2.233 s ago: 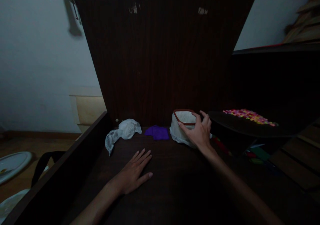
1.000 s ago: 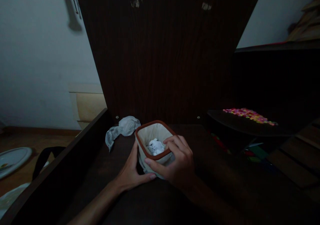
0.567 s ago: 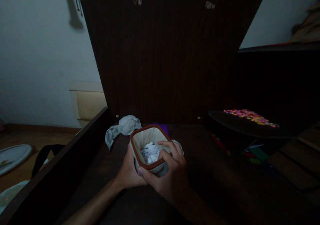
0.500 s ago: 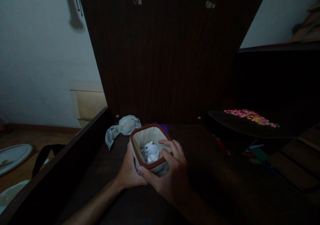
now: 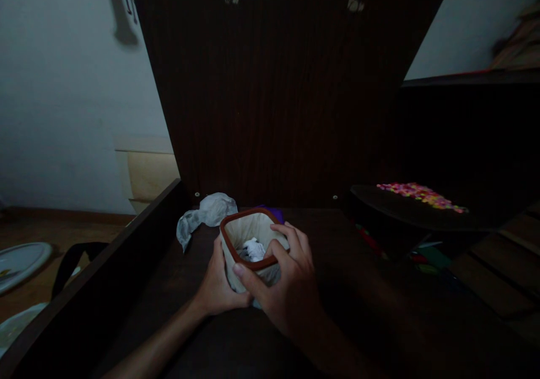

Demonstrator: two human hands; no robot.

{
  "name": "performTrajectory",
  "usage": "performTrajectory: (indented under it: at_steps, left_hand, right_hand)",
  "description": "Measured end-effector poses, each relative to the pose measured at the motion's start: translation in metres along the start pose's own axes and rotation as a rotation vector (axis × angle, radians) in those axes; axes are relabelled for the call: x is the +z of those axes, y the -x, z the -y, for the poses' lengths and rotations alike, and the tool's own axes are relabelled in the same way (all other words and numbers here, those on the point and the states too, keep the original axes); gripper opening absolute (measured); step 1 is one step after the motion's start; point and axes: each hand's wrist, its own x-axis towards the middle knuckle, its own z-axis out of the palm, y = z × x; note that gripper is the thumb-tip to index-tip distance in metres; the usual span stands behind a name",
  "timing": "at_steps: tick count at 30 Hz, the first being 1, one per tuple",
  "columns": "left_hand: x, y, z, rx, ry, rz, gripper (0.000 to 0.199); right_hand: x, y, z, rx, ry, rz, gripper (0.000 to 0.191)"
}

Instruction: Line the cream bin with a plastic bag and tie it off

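A small square bin [image 5: 230, 247] with a brown rim and a pale bag lining stands between my hands on the dark surface. Crumpled white paper [image 5: 254, 249] lies inside it. My left hand [image 5: 217, 289] is wrapped round the bin's left and near side. My right hand [image 5: 289, 272] grips the rim at the right, its thumb on the near outer wall and some fingertips over the rim. Behind and left of the bin lies a crumpled translucent plastic bag [image 5: 215, 209]. Part of something purple [image 5: 274, 213] shows behind the rim.
A dark upright panel [image 5: 274, 98] rises behind, and a low dark side board [image 5: 126, 238] runs along the left. At the right, a dark shelf [image 5: 379, 199] bears many small pink and yellow pieces [image 5: 422, 193]. A white plate-like object [image 5: 25, 261] is on the floor.
The bin has tilted slightly, so its opening looks flatter and less of the paper shows. My right hand's fingers have shifted slightly up along the rim.
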Motion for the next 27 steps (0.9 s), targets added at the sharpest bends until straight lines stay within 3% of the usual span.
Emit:
performTrajectory:
  at_steps: [7, 12, 15, 18, 23, 27]
  left_hand:
    - [-0.004, -0.003, -0.01, 0.009, -0.059, 0.024, 0.103]
    - [-0.005, -0.005, -0.009, 0.009, -0.059, 0.04, 0.109]
    - [-0.007, -0.004, -0.004, 0.013, -0.052, 0.043, 0.111]
    - [-0.009, -0.003, 0.0, 0.014, -0.046, 0.039, 0.112]
    - [-0.01, -0.002, 0.002, 0.034, -0.063, 0.05, 0.113]
    - [-0.01, -0.003, 0.001, 0.026, -0.06, 0.042, 0.111]
  right_hand:
    - [-0.002, -0.016, 0.01, -0.144, -0.021, 0.047, 0.024]
    - [-0.003, -0.04, 0.013, -0.247, -0.028, 0.093, 0.036]
    - [-0.01, -0.061, 0.014, -0.221, -0.112, 0.104, 0.034]
    - [-0.026, -0.079, 0.008, -0.13, -0.232, 0.031, 0.036]
    - [-0.056, -0.079, -0.034, -0.148, -0.1, -0.143, 0.031]
    - [-0.064, -0.046, -0.102, -0.246, 0.167, -0.067, 0.028]
